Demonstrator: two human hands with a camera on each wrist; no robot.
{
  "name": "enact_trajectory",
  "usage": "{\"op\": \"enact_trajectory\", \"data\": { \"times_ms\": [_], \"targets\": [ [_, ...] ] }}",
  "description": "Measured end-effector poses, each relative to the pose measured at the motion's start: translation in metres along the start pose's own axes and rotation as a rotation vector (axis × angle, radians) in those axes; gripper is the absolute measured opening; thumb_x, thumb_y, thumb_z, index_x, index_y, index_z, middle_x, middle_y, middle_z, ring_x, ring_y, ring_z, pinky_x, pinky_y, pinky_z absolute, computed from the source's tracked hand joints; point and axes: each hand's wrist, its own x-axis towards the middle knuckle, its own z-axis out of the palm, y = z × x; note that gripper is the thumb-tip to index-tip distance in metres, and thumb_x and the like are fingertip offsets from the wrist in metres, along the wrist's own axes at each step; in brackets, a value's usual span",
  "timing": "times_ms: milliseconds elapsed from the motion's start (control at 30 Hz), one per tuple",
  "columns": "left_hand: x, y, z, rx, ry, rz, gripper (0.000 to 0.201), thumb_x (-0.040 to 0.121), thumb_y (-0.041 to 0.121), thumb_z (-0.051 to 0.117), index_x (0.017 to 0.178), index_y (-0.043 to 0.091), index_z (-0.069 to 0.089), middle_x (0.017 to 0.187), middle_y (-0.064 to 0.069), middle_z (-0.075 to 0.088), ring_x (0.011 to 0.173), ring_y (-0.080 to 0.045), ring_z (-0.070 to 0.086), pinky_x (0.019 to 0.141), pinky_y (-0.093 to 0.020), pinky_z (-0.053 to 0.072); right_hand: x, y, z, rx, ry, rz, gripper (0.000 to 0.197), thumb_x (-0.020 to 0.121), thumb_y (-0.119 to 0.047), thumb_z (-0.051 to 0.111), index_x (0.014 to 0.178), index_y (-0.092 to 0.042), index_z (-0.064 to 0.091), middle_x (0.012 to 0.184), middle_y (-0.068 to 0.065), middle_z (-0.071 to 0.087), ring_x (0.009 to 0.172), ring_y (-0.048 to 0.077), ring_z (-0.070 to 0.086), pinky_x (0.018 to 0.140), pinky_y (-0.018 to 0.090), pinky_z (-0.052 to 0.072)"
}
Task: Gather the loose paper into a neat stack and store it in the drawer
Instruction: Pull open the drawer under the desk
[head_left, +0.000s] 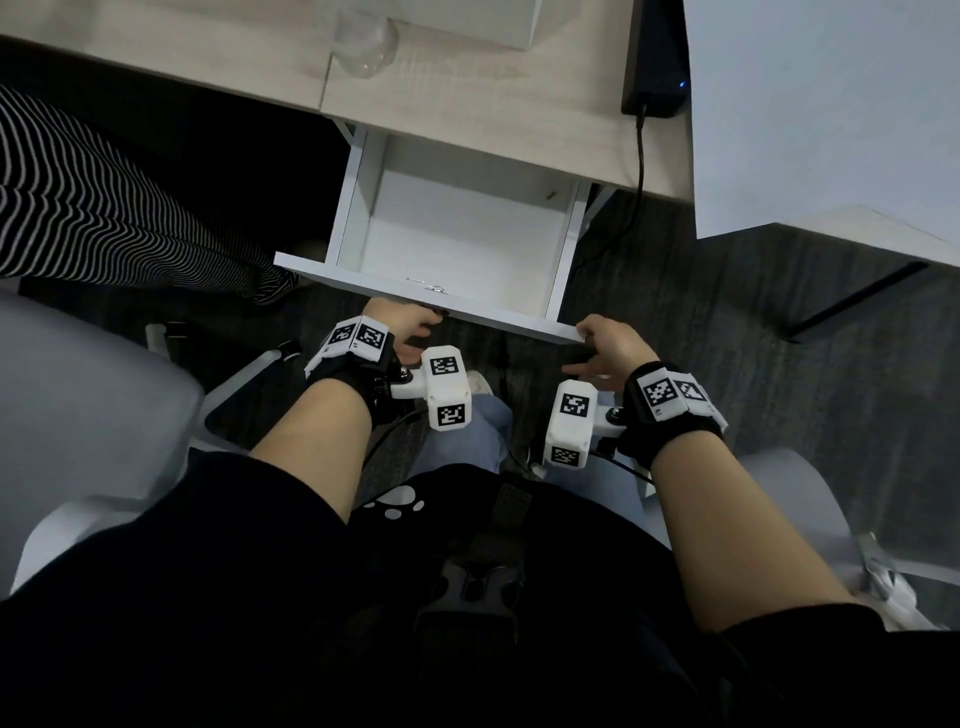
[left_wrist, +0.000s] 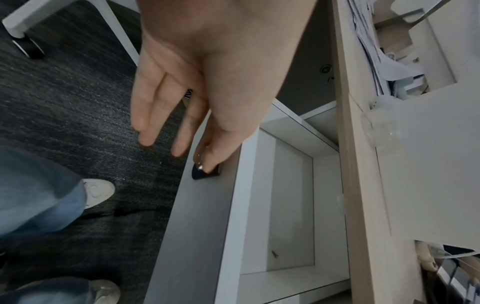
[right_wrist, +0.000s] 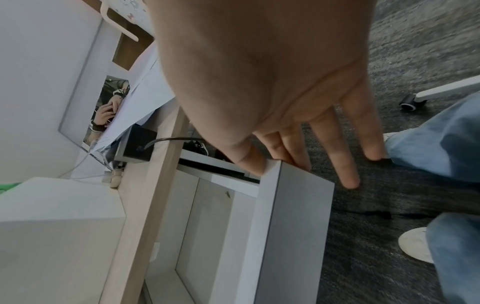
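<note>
The step in hand looks like opening the drawer (head_left: 457, 234): it stands pulled well out from under the surface (head_left: 467, 109), its white inside bare apart from a small dark speck on the floor of it. No paper is in it yet, so the gathering and storing seem not yet done.

The left hand (head_left: 400, 327) is at the near front panel, left of centre. In the left wrist view its thumb and forefinger pinch the small dark handle (left_wrist: 206, 172) on the panel's face, while the other fingers (left_wrist: 148, 115) hang straight and loose over the carpet (left_wrist: 64, 102). The right hand (head_left: 608, 345) is at the panel's near right corner; in the right wrist view the thumb lies on the top edge and two fingers (right_wrist: 296, 152) press the outer face, pinching the corner, with the remaining two spread free.

The loose paper (head_left: 810, 114) lies on the surface to the far right, a large pale sheet overhanging the edge, well apart from both hands; more sheets (left_wrist: 374, 51) show in the left wrist view, leaning untidily further back.

The next move, as I judge it, calls for both hands to let go of the drawer, rise to the surface, and square the sheets together by their edges before lowering them flat into the open box.
</note>
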Motion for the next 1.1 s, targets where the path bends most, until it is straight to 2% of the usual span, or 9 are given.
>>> {"op": "enact_trajectory", "data": {
  "times_ms": [100, 200, 300, 433, 567, 633, 767, 933, 1100],
  "targets": [
    [-0.006, -0.007, -0.001, 0.023, -0.028, -0.029, 0.037, 0.089, 0.018, 0.059, 0.123, 0.005, 0.057, 0.126, -0.011, 0.062, 0.104, -0.028, 0.062, 0.051, -0.026, 0.043, -0.002, 0.005, 0.002, -0.02, -0.015, 0.033, 0.014, 0.09, -0.018, 0.04, 0.076, -0.018, 0.043, 0.08, 0.001, 0.048, 0.085, 0.03, 0.064, 0.057, 0.029, 0.044],
    [-0.009, -0.009, -0.003, 0.062, -0.065, -0.034, 0.038, 0.09, 0.023, 0.056, 0.125, 0.006, 0.055, 0.128, -0.009, 0.061, 0.08, -0.023, 0.06, 0.052, -0.027, 0.042, -0.004, 0.008, 0.003, -0.062, -0.007, 0.053, 0.014, 0.09, -0.018, 0.04, 0.076, -0.017, 0.042, 0.079, 0.005, 0.046, 0.079, 0.031, 0.063, 0.058, 0.03, 0.045],
    [-0.014, -0.004, -0.008, 0.142, -0.042, -0.012, 0.039, 0.09, 0.025, 0.055, 0.122, 0.002, 0.055, 0.117, -0.011, 0.063, 0.083, -0.025, 0.057, 0.054, -0.028, 0.044, -0.004, 0.008, 0.003, -0.095, 0.003, 0.054, 0.016, 0.091, -0.019, 0.038, 0.075, -0.016, 0.04, 0.076, 0.007, 0.043, 0.066, 0.025, 0.06, 0.053, 0.027, 0.04],
    [-0.018, 0.01, -0.014, 0.228, -0.056, 0.028, 0.023, 0.089, 0.016, 0.052, 0.092, -0.003, 0.063, 0.089, -0.014, 0.067, 0.052, -0.019, 0.06, 0.04, -0.02, 0.047, -0.006, 0.007, 0.001, -0.129, -0.002, 0.054, 0.01, 0.091, -0.019, 0.038, 0.094, -0.011, 0.044, 0.082, 0.005, 0.044, 0.055, 0.02, 0.05, 0.05, 0.025, 0.037],
    [-0.012, 0.018, -0.009, 0.216, 0.089, 0.244, 0.018, 0.084, 0.017, 0.056, 0.078, 0.003, 0.067, 0.088, -0.015, 0.073, 0.059, -0.02, 0.065, 0.063, -0.028, 0.055, 0.0, 0.01, 0.0, -0.174, -0.044, 0.079, 0.011, 0.089, -0.013, 0.038, 0.081, -0.012, 0.045, 0.075, 0.004, 0.044, 0.031, 0.016, 0.048, 0.032, 0.018, 0.036],
    [-0.01, 0.018, -0.004, 0.246, 0.165, 0.316, 0.014, 0.08, 0.016, 0.06, 0.079, 0.005, 0.069, 0.085, -0.012, 0.074, 0.063, -0.023, 0.068, 0.072, -0.033, 0.059, 0.004, 0.012, 0.001, -0.205, -0.052, 0.091, 0.009, 0.092, -0.012, 0.04, 0.088, -0.012, 0.048, 0.077, 0.003, 0.048, 0.046, 0.018, 0.054, 0.031, 0.02, 0.041],
    [-0.007, 0.012, -0.002, 0.429, 0.154, 0.273, 0.011, 0.074, 0.014, 0.061, 0.075, 0.008, 0.071, 0.078, -0.009, 0.074, 0.059, -0.02, 0.067, 0.073, -0.029, 0.059, 0.008, 0.019, 0.004, -0.286, -0.094, 0.063, 0.016, 0.095, -0.009, 0.041, 0.082, -0.012, 0.05, 0.076, 0.0, 0.045, 0.065, 0.013, 0.047, 0.058, 0.027, 0.047],
    [-0.004, -0.001, -0.005, 0.495, 0.112, 0.175, 0.011, 0.073, 0.012, 0.069, 0.077, 0.002, 0.07, 0.075, -0.007, 0.073, 0.065, -0.021, 0.07, 0.076, -0.032, 0.06, 0.013, 0.038, 0.007, -0.327, -0.063, 0.139, 0.028, 0.087, -0.007, 0.045, 0.114, -0.001, 0.05, 0.079, 0.007, 0.056, 0.061, 0.019, 0.053, 0.04, 0.02, 0.041],
    [-0.001, -0.013, -0.008, 0.441, 0.043, 0.058, 0.014, 0.077, 0.008, 0.07, 0.066, 0.002, 0.064, 0.055, -0.005, 0.068, 0.035, -0.01, 0.057, 0.048, -0.018, 0.053, 0.014, 0.054, 0.01, -0.311, -0.075, 0.223, 0.012, 0.083, -0.016, 0.049, 0.087, -0.01, 0.059, 0.078, 0.005, 0.06, 0.06, 0.018, 0.052, 0.051, 0.024, 0.039]
  ]
}}
